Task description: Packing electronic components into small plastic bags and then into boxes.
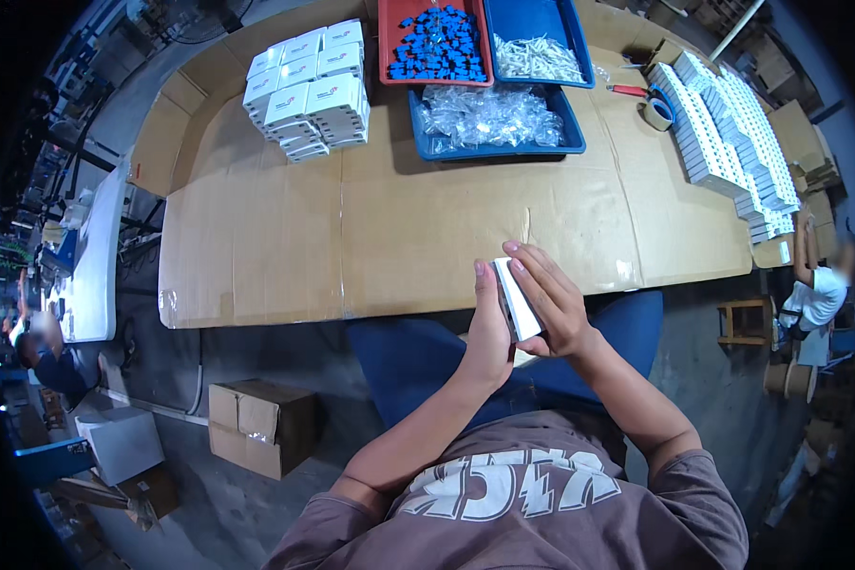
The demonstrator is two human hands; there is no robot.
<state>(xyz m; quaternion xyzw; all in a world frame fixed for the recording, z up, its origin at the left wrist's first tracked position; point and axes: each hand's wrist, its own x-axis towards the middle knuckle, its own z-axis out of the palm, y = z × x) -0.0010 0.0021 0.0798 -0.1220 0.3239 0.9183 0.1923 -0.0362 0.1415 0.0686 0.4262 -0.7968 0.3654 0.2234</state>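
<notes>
Between my two palms, just over the table's near edge, is a small white box, tilted upright with one narrow side facing up. My left hand presses its left side, thumb pointing up. My right hand lies along its right side with the fingers stretched forward over it. Both hands grip the box; its lower part is hidden by them. The cardboard-covered table lies beyond my hands.
At the back left stand stacked white boxes. A red tray of blue parts, a blue tray of white pieces and another blue tray of clear plastic bags sit behind. Right: long white box rows, tape roll.
</notes>
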